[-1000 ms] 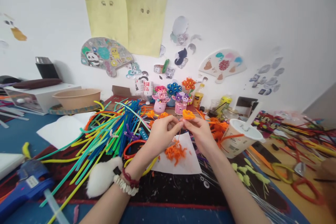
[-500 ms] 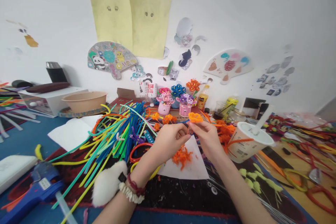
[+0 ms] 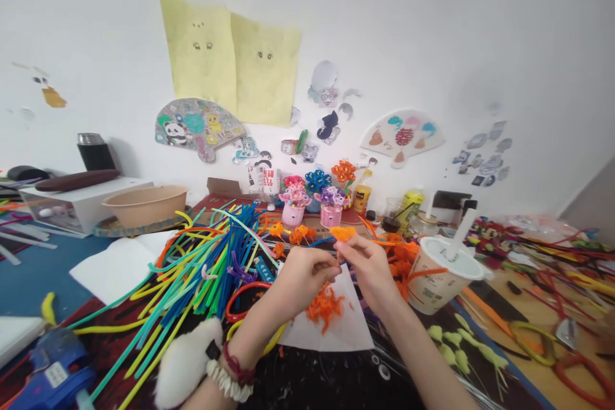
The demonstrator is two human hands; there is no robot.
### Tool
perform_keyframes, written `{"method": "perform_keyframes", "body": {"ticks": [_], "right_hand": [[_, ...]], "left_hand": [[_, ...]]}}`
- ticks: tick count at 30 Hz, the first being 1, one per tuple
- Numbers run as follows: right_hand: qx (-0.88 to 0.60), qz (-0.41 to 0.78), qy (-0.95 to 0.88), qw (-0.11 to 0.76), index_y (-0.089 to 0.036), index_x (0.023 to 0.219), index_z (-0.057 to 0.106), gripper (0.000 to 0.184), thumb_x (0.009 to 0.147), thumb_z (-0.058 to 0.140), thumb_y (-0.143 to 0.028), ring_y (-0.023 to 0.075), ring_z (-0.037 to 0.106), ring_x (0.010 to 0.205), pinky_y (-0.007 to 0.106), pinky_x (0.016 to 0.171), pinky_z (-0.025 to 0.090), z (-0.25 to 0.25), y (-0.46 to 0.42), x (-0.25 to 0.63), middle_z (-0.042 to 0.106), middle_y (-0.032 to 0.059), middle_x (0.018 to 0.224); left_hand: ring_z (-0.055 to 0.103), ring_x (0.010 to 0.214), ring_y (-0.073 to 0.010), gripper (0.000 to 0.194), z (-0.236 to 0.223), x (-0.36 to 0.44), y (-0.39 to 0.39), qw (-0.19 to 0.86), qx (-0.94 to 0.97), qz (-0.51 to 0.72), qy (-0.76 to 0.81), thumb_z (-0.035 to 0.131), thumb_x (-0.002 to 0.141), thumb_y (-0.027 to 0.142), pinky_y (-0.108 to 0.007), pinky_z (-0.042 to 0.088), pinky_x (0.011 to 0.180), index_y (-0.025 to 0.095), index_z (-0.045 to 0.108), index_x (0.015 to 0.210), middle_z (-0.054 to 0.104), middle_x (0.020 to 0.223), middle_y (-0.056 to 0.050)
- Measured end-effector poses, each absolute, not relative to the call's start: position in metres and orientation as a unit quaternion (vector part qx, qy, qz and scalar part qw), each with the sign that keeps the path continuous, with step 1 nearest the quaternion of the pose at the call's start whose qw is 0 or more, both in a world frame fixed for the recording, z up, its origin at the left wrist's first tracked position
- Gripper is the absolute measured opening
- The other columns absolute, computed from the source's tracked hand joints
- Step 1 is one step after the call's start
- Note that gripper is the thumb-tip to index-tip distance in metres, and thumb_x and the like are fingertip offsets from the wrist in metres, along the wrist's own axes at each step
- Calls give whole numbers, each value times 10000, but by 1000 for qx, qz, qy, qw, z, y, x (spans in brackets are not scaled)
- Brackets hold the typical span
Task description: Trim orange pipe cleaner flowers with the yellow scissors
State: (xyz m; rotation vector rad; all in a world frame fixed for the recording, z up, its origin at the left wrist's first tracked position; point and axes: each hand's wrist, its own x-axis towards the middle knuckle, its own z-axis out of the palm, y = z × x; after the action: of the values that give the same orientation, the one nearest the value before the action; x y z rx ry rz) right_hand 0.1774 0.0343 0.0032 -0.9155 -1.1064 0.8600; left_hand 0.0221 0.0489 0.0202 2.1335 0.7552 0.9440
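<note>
An orange pipe-cleaner flower (image 3: 343,232) is held up over the middle of the work area, seen nearly edge-on. My right hand (image 3: 369,264) pinches it just under the petals. My left hand (image 3: 307,277) is closed, thumb and fingertips together below the petals at the flower's thin stem, which the fingers mostly hide. Under both hands lies a white sheet of paper (image 3: 348,332) bearing a heap of orange fuzzy clippings (image 3: 327,307). Several small orange flowers (image 3: 298,234) sit just behind my left hand, and more orange pieces (image 3: 401,256) lie beyond my right.
Loose pipe cleaners (image 3: 211,269) spread across the left, near a blue glue gun (image 3: 57,371) and a white fluffy piece (image 3: 185,365). On the right stand a paper cup (image 3: 439,282) and scissors (image 3: 533,339). Finished flower pots (image 3: 331,214) line the back by the wall.
The view has tilted up, so everything sits lower in it. The orange flower has turned from showing its petals to nearly edge-on. Both hands keep their pinch, fingertips now closer together.
</note>
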Motion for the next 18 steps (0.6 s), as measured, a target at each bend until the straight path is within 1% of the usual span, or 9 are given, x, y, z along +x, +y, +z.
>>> {"method": "perform_keyframes", "body": {"ticks": [3,7,10,12,15,16,18], "right_hand": [[-413,382,-495,663,-194,567,643,291,648,794,-429,140,519,551,276,556,448,3,34,175,577,-8,557],[-439,370,-506,644,-187,680,708,280,635,796,-449,154,568,583,287,572,479,2,31,172,665,26,654],[-460,353,-532,617,-186,689,727,286,612,806,-450,165,589,584,297,575,490,4,30,171,690,31,664],[-476,332,-547,603,-184,666,720,295,622,791,-466,170,596,583,299,573,490,8,34,173,688,29,644],[-507,286,-564,585,-176,736,719,311,668,754,-478,181,612,608,302,573,494,17,50,182,699,42,684],[-521,274,-574,569,-169,737,716,313,680,744,-476,179,602,572,303,543,489,20,57,186,685,39,643],[-553,259,-599,517,-167,713,707,272,707,739,-437,180,598,542,301,513,487,27,75,193,662,27,592]], "left_hand": [[584,572,-127,165,17,21,51,370,807,356,294,587,798,246,-218,434,563,176,681,682,677,633,-6],[618,562,-140,254,14,19,53,414,781,353,307,549,833,351,-219,462,524,160,689,743,694,647,-25],[616,534,-138,297,14,18,53,419,773,353,320,542,836,377,-222,459,517,157,685,697,698,635,-29],[607,517,-137,304,13,18,54,405,771,359,337,544,837,374,-224,448,520,164,682,665,689,605,-21],[626,585,-148,237,13,15,59,360,748,397,391,536,840,319,-230,442,572,180,689,726,706,662,-16],[631,609,-151,210,12,14,61,343,736,413,414,534,837,290,-231,437,588,183,689,745,710,683,-16],[624,604,-154,188,11,11,65,311,710,435,458,527,830,240,-234,414,590,184,683,743,699,661,-14]]}}
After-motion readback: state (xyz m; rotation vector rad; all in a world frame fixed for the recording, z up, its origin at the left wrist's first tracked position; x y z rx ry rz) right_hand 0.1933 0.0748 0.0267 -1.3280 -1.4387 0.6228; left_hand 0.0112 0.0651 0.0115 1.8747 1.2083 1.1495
